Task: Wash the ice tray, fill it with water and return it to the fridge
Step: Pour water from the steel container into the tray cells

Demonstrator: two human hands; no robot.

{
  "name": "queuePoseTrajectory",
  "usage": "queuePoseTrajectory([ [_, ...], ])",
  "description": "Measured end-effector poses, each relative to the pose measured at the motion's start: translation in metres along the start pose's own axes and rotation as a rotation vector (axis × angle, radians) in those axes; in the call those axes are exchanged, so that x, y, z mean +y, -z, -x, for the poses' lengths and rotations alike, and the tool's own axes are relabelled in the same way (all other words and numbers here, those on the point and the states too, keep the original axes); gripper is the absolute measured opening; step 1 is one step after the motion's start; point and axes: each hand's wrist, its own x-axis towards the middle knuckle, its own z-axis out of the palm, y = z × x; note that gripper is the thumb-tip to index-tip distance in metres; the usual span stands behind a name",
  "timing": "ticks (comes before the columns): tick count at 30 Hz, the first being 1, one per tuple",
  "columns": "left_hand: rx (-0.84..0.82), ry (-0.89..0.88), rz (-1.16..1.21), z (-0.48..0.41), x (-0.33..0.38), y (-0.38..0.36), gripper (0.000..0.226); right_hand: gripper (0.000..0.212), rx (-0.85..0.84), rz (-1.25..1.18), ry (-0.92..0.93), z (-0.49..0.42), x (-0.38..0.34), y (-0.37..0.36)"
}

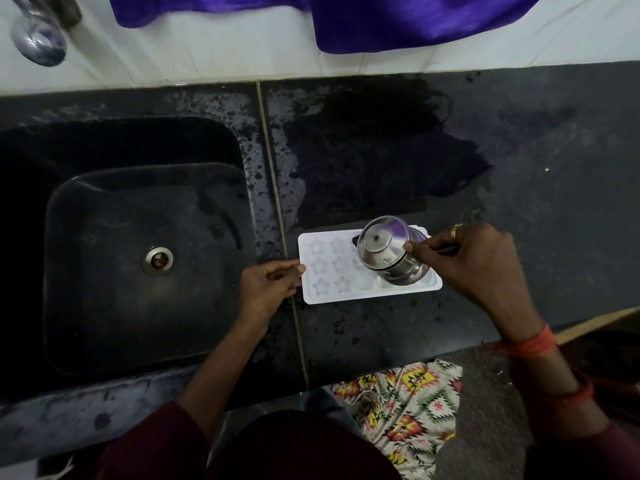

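Observation:
A white ice tray [325, 271] with star-shaped cells lies flat on the black counter, just right of the sink. My left hand [268, 287] pinches the tray's left edge. My right hand [474, 261] grips a small steel pot [391, 252], tipped over the right half of the tray with its base turned toward me. The pot hides the tray's right cells. I cannot tell whether water is running from it.
A black sink [138, 258] with a steel drain [158, 260] lies to the left. A steel tap [38, 36] hangs at the top left. The counter [381, 161] behind the tray is wet. Purple cloth [398, 19] hangs on the white wall.

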Motion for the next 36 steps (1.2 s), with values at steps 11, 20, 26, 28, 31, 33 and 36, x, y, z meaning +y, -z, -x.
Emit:
queuePoseTrajectory([
  [11, -0.013, -0.004, 0.007, 0.001, 0.001, 0.001, 0.012, 0.033, -0.046, -0.06, -0.054, 0.014, 0.003, 0.004],
  [20, -0.012, -0.011, -0.002, 0.002, 0.001, 0.001, 0.014, 0.031, -0.061, 0.024, -0.054, 0.021, 0.002, 0.002],
  [26, -0.007, -0.013, -0.002, 0.001, 0.0, 0.0, 0.014, 0.037, -0.066, 0.045, -0.055, 0.023, 0.001, 0.001],
  [28, -0.008, -0.015, -0.006, 0.001, 0.0, 0.001, 0.016, 0.04, -0.068, 0.044, -0.068, 0.023, 0.002, 0.001],
  [31, -0.005, -0.013, -0.013, -0.001, -0.002, 0.0, 0.016, 0.046, -0.079, 0.047, -0.074, 0.022, 0.003, 0.001],
  [33, -0.005, -0.014, -0.012, -0.001, -0.002, 0.001, 0.015, 0.046, -0.078, 0.048, -0.075, 0.022, 0.002, 0.001],
  [36, -0.007, -0.015, -0.008, -0.001, -0.002, 0.001, 0.014, 0.045, -0.07, 0.056, -0.074, 0.023, 0.001, 0.002],
])
